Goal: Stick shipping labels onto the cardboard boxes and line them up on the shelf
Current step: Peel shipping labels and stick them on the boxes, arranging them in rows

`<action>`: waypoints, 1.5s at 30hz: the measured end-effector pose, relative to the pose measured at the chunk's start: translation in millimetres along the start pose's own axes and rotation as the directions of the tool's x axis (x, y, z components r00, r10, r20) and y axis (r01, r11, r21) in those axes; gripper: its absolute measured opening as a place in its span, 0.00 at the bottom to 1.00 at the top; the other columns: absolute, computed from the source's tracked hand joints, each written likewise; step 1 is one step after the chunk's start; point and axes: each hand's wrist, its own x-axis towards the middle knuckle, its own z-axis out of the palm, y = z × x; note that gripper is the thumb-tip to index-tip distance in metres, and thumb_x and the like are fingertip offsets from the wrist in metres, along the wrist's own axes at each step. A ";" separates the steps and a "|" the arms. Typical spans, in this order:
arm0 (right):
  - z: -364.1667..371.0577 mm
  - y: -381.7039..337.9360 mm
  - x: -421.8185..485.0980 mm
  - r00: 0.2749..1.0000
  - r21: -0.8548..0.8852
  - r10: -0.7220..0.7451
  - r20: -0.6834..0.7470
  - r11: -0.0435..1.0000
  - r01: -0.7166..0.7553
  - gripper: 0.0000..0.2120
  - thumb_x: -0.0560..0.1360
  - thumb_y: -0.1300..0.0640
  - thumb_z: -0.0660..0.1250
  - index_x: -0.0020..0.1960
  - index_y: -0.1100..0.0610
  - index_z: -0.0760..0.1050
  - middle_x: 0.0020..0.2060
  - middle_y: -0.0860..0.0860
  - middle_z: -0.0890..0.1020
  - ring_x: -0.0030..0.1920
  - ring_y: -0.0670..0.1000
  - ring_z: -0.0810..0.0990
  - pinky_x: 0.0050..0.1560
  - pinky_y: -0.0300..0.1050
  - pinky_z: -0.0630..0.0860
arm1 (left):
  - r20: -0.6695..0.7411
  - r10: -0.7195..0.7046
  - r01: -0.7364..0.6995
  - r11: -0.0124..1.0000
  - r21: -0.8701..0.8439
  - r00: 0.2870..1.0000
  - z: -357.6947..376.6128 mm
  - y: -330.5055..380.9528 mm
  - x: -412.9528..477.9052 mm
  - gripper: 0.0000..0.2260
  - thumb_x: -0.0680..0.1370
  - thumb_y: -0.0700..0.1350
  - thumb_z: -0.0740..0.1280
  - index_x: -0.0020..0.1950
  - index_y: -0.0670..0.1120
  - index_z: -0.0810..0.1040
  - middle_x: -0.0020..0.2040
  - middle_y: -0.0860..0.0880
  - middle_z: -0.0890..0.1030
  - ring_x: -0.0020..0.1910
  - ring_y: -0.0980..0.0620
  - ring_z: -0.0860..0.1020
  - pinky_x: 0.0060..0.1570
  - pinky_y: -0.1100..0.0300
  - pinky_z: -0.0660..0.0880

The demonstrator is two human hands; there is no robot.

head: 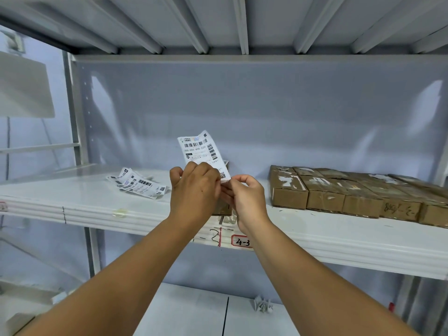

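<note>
Label (202, 149) stands upright over the middle of the shelf (97, 209), pinched low by both hands: the left hand (194, 187) curls on its bottom edge while the right hand (247, 195) nips the lower right corner between thumb and forefinger, apparently to peel the backing. A box (221, 209) sits just behind the hands near the front lip. Spare labels (138, 184) lie left, and the boxes (339, 190) lined up at right leave open shelf between.
</note>
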 end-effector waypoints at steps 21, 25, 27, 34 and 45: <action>2.6 5.8 -6.9 0.988 -0.106 -0.094 0.126 0.989 0.108 0.07 0.78 0.65 0.62 0.43 0.61 0.77 0.33 0.52 0.80 0.31 0.45 0.78 0.34 0.37 0.75 | 0.065 -0.181 0.185 0.980 -0.066 0.981 -2.0 1.4 -2.1 0.07 0.73 0.48 0.65 0.39 0.52 0.83 0.42 0.52 0.79 0.46 0.47 0.75 0.44 0.56 0.55; 2.4 11.0 -2.9 0.980 -0.276 -0.181 0.079 0.941 0.196 0.12 0.77 0.62 0.63 0.37 0.53 0.80 0.31 0.49 0.81 0.34 0.48 0.78 0.40 0.42 0.74 | 0.145 -0.305 0.318 0.944 -0.082 0.941 -3.2 2.9 -1.2 0.07 0.76 0.52 0.64 0.47 0.55 0.82 0.51 0.55 0.78 0.55 0.52 0.71 0.49 0.56 0.53; 2.7 12.1 -1.6 0.975 -0.349 -0.210 0.071 0.911 0.222 0.12 0.76 0.60 0.64 0.36 0.52 0.80 0.30 0.46 0.80 0.33 0.47 0.76 0.40 0.43 0.73 | 0.123 -0.276 0.285 0.956 -0.061 0.953 -4.5 1.6 -1.4 0.07 0.76 0.51 0.64 0.45 0.54 0.82 0.49 0.54 0.79 0.53 0.51 0.72 0.48 0.55 0.53; -1.1 9.9 -6.2 0.956 -0.500 -0.287 0.056 0.821 0.276 0.09 0.73 0.60 0.64 0.34 0.58 0.77 0.25 0.46 0.73 0.28 0.45 0.65 0.27 0.35 0.62 | 0.086 -0.077 0.078 0.997 -0.008 0.993 -4.3 -1.0 -3.6 0.06 0.66 0.47 0.66 0.32 0.50 0.82 0.40 0.53 0.79 0.38 0.47 0.76 0.42 0.56 0.54; -5.9 12.4 0.0 0.972 -0.445 -0.226 0.059 0.866 0.228 0.14 0.73 0.61 0.61 0.31 0.52 0.75 0.28 0.46 0.78 0.34 0.50 0.73 0.39 0.44 0.69 | 0.118 -0.133 0.148 0.981 -0.127 0.984 -2.8 1.6 -4.7 0.06 0.74 0.46 0.67 0.40 0.51 0.83 0.49 0.52 0.78 0.49 0.48 0.75 0.42 0.59 0.48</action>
